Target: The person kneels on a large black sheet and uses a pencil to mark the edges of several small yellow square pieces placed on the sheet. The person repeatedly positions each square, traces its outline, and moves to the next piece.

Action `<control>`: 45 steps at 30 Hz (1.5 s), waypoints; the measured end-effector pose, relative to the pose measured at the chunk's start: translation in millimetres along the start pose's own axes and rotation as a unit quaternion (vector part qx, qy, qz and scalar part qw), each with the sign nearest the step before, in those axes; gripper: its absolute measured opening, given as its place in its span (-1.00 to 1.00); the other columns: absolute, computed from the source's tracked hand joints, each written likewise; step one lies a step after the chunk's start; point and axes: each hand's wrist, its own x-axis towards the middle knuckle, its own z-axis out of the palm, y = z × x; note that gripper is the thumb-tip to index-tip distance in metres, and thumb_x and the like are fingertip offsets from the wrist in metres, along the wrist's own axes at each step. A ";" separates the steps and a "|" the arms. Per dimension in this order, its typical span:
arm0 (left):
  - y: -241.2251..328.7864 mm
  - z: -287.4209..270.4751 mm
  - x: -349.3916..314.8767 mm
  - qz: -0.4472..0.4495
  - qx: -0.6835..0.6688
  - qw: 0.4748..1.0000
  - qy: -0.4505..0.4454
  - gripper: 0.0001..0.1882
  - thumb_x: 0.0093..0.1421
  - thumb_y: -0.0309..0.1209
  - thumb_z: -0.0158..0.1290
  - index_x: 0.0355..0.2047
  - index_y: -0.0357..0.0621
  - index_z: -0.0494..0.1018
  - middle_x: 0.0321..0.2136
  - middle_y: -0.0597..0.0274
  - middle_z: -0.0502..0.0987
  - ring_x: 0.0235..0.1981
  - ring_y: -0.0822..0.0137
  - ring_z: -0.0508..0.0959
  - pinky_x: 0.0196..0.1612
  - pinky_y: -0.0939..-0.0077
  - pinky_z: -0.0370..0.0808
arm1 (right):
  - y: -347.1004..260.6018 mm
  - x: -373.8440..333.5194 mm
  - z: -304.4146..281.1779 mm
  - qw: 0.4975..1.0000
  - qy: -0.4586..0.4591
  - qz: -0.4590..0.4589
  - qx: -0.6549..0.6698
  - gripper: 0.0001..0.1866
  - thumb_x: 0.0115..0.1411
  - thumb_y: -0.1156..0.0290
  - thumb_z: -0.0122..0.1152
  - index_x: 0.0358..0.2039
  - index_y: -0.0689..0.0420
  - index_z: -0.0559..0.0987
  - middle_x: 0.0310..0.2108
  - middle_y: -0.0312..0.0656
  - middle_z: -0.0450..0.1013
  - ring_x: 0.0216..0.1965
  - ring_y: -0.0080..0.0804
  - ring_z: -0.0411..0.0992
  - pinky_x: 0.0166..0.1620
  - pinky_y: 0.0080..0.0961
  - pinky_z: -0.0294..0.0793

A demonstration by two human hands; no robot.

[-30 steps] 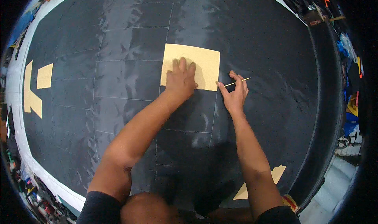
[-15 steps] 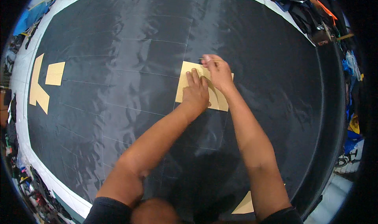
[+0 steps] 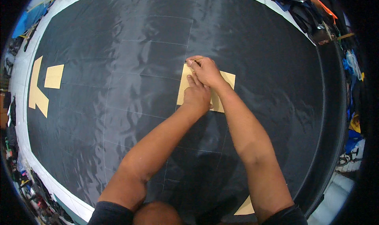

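A yellowish card pattern piece (image 3: 228,82), roughly square, lies on a wide black sheet (image 3: 272,67) marked with thin pale lines. My left hand (image 3: 196,96) presses on the card with its fingers stretched out. Just beyond those fingertips, at the card's far left corner, my right hand (image 3: 205,71) pinches a thin tan pencil-like stick (image 3: 198,59). Its tip is too small to make out. The right wrist crosses over the card and hides part of it.
Farther left lie a small four-sided card piece (image 3: 54,76) and an angular, branching card piece (image 3: 38,91). Another card piece (image 3: 245,207) shows partly beneath my right forearm. Dark bundled material (image 3: 300,11) is heaped at the far right, past the white table edge (image 3: 272,5).
My right hand has moved left along the card's far edge with the stick, reaching its far left corner. The left hand stays pressed on the card.
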 end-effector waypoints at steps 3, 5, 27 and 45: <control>-0.5 -2.4 -2.4 -0.004 0.002 1.000 0.000 0.16 0.02 0.11 0.36 0.36 -0.46 0.08 0.37 -0.54 0.03 0.41 -0.42 0.09 0.16 0.05 0.54 | -2.3 -5.8 -7.1 0.999 0.018 0.000 -0.032 -0.60 0.37 0.16 0.14 -0.02 0.23 0.66 -0.13 -0.07 0.65 -0.14 -0.27 0.60 -0.01 -0.38 0.51; 2.6 -3.7 -2.9 -0.006 0.000 1.000 0.006 0.16 0.02 0.10 0.37 0.36 -0.47 0.07 0.38 -0.54 0.02 0.41 -0.42 0.09 0.16 0.05 0.53 | 13.5 -9.1 -14.5 0.997 0.061 -0.017 -0.034 -0.60 0.37 0.15 0.14 -0.01 0.21 0.66 -0.13 -0.04 0.64 -0.15 -0.23 0.60 -0.02 -0.36 0.51; 6.4 -10.1 5.0 0.001 0.037 0.999 -0.029 0.28 -0.02 0.15 0.38 0.51 0.16 -0.19 0.34 -0.67 0.00 0.34 -0.58 0.14 0.16 0.03 0.53 | 41.7 -39.8 -64.4 0.989 0.086 -0.027 -0.120 -0.68 0.35 0.29 0.06 -0.09 0.21 0.65 -0.11 0.02 0.61 -0.05 0.05 0.56 0.05 -0.17 0.50; 25.4 -9.2 30.9 0.139 0.084 0.987 -0.014 0.02 0.05 -0.40 0.28 0.48 0.24 0.01 0.44 -0.21 -0.01 0.42 -0.29 0.12 0.19 0.13 0.53 | 95.7 -77.6 -90.9 0.977 0.205 0.059 0.000 -0.70 0.41 0.28 0.03 -0.12 0.24 0.60 -0.29 -0.03 0.66 -0.22 -0.14 0.64 -0.08 -0.26 0.55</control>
